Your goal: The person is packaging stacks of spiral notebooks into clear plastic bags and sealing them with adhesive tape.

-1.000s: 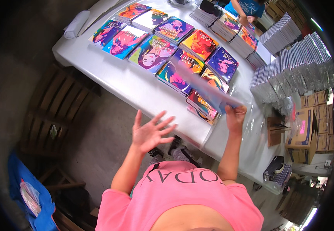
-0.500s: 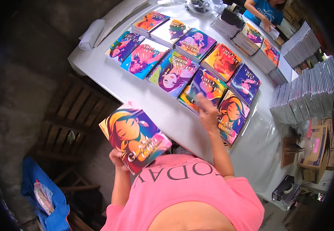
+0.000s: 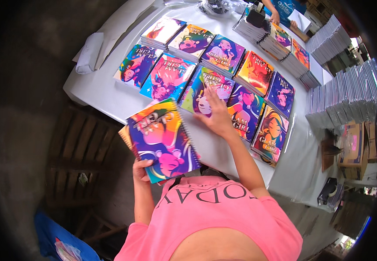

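My left hand grips the lower left edge of a few spiral notebooks, held over the table's near edge. The top one has a purple, pink and yellow cover, and another's edge sticks out at its left. My right hand lies with its fingers stretched out over a notebook with a green and pink cover, partly hiding it. Right of that hand are a stack topped by a purple, pink-figured notebook and one with a yellow-haired figure.
More notebook stacks, among them a blue and pink one and an orange one, stand in rows on the white table. Tall wrapped stacks line the right side. A co-worker in a blue shirt is at the far right.
A purple-covered notebook now lies on top of the yellow-haired one in my left hand. My right hand has moved left from the purple stack to the green and pink notebook.
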Available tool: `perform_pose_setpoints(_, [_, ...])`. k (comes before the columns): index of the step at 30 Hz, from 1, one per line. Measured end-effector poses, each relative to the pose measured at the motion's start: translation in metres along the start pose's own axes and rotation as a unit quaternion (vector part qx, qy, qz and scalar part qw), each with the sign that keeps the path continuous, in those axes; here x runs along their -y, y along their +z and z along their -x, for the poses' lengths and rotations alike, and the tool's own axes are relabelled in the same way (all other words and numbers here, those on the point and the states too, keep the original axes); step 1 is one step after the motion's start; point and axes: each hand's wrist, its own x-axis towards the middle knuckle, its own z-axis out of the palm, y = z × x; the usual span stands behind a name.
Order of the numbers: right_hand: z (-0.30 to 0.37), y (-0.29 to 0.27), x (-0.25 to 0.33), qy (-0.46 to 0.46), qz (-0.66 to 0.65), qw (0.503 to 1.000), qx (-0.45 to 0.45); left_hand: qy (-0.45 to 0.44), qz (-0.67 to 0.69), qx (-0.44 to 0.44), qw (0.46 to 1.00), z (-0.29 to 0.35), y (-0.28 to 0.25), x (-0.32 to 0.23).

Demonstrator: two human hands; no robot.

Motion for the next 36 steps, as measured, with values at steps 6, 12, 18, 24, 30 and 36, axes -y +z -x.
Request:
perform_pose_setpoints(6, [0.037,0.017,-0.028,0.152,-0.244,0.954,-0.086,0.037,-0.038,0.052,0.997,0.003,-0.052,-0.095])
perform_pose_setpoints(12, [-0.096,0.005,0.068,-0.254,-0.593,0.745,0.172,-0.026,0.14,0.056,0.988,-0.049,-0.049,-0.105])
perform_pose_setpoints(18, [-0.179,0.087,0.109,-0.126,-0.245,0.93,0.242,-0.077,0.086,0.106,0.988,-0.08,-0.07,-0.119])
perform_pose_setpoints(24, [-0.066,0.151,0.064,0.023,0.251,0.946,0.202,-0.021,0.044,0.059,0.997,-0.027,-0.095,-0.161])
perform_pose_setpoints(30, [-0.074,0.093,0.148,-0.103,0.014,0.99,-0.097,0.048,0.019,-0.014,0.999,-0.022,-0.118,-0.176])
perform_pose_setpoints(36, [-0.078,0.118,0.227,-0.289,-0.04,0.885,0.364,-0.005,0.087,0.079,0.993,-0.069,-0.121,-0.172])
